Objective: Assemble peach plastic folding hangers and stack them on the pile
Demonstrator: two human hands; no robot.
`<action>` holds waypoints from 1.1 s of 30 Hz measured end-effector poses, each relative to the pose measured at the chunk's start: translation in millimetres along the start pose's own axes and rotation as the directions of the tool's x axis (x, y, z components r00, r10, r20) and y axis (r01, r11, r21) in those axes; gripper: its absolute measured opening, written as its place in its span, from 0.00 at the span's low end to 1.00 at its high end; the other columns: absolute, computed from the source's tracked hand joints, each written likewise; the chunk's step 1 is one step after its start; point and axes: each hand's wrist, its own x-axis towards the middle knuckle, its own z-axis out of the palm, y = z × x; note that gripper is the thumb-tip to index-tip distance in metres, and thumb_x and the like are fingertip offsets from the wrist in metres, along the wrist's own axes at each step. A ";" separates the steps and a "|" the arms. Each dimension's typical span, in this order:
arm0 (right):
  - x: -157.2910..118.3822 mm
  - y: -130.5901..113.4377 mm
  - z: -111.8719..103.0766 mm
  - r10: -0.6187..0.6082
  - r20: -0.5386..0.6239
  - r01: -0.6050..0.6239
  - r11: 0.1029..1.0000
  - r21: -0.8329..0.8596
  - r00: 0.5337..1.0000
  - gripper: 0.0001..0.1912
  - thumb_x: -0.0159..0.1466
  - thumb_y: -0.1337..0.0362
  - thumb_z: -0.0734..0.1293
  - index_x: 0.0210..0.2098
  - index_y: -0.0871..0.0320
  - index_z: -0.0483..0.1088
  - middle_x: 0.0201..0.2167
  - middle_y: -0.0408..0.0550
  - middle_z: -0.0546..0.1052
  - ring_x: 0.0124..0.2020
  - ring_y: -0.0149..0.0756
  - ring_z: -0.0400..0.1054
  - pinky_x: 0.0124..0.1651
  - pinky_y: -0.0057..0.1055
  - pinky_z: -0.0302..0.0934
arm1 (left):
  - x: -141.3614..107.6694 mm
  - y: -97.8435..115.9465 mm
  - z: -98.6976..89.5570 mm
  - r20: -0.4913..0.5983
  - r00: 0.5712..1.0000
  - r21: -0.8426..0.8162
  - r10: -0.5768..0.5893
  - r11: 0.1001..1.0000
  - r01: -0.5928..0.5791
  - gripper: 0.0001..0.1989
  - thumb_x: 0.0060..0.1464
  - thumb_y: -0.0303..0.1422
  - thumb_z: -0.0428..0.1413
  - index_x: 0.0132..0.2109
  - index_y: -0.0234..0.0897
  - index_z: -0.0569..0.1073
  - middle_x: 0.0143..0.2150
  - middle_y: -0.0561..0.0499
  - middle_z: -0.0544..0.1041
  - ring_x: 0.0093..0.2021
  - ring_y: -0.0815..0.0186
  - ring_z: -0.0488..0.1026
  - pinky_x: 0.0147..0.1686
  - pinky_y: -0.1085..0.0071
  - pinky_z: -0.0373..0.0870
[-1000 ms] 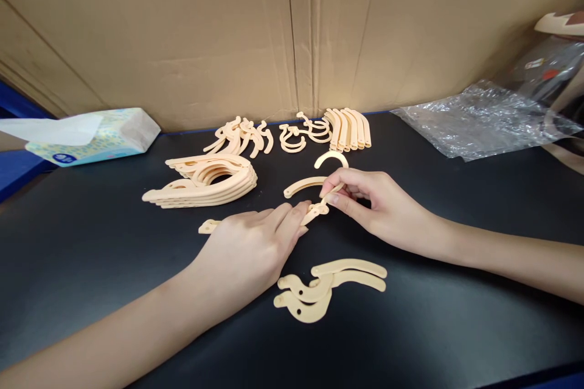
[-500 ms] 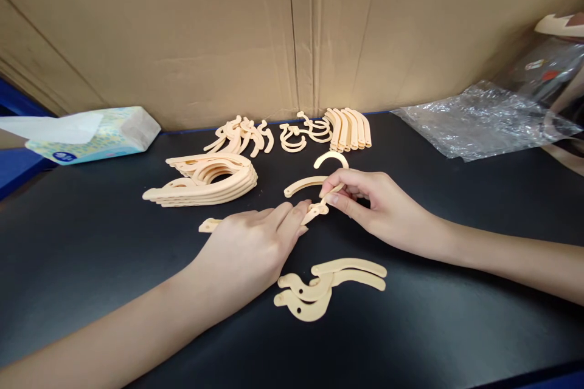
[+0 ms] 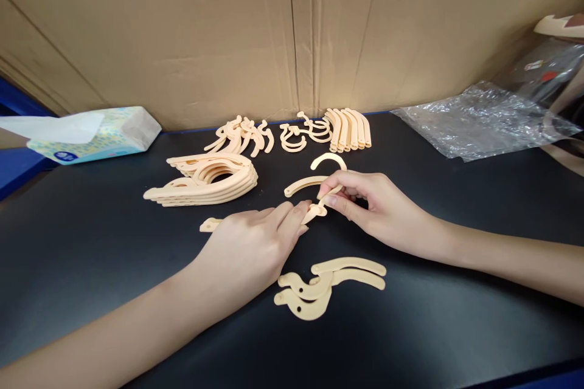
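Left hand [image 3: 253, 243] is clasping the cream arm piece [image 3: 314, 214] low over the black tabletop [image 3: 433, 328], right hand [image 3: 365, 199] is pinching the curved hook [image 3: 330, 158] at its exposed end, so off-axis force could be risking a slipped or cracked joint.

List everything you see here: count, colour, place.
Hook: one, beige, centre
Piece: at least one, beige, centre
Lone strip: at least one, beige, centre
Loose pieces: several, beige, front centre
Stack: one, beige, left of centre
Jumbled pieces: several, beige, back centre
Small hooks: several, beige, back centre
Strip row: one, beige, back centre
Tissue pack: one, multicoloured, back left
Plastic: at least one, clear, back right
Cardboard: count unclear, brown, back
Table: one, black, underneath
Cut-off item: one, cream, right edge
Blue parts: several, blue, outer edges
Left hand: one, over piece
Right hand: one, holding hook
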 end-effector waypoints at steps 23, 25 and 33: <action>-0.6 -4.1 0.2 -0.092 -0.021 0.089 0.993 -0.083 0.996 0.05 0.68 0.67 0.63 0.40 0.58 0.71 0.30 0.40 0.71 0.28 0.26 0.62 0.31 0.24 0.58 | -3.5 4.0 -4.8 0.022 0.994 -0.009 -0.106 0.994 0.106 0.14 0.68 0.29 0.42 0.55 0.31 0.67 0.34 0.53 0.80 0.24 0.66 0.77 0.17 0.70 0.60; -1.6 -5.4 0.0 -0.146 0.000 0.145 0.983 -0.110 0.989 0.08 0.67 0.69 0.63 0.45 0.58 0.69 0.31 0.40 0.70 0.28 0.26 0.63 0.32 0.24 0.59 | -4.8 3.0 -5.5 0.060 0.987 -0.058 -0.151 0.986 0.155 0.15 0.67 0.29 0.42 0.58 0.34 0.64 0.34 0.54 0.80 0.21 0.66 0.76 0.16 0.71 0.58; -5.3 -4.8 -1.0 -0.252 -0.039 0.241 0.953 -0.181 0.967 0.17 0.68 0.69 0.61 0.56 0.56 0.63 0.34 0.42 0.71 0.34 0.29 0.66 0.38 0.27 0.64 | 1.1 -14.6 -12.3 0.400 0.890 -0.590 -0.220 0.681 0.434 0.14 0.66 0.34 0.44 0.58 0.43 0.59 0.26 0.61 0.73 0.21 0.71 0.70 0.21 0.77 0.60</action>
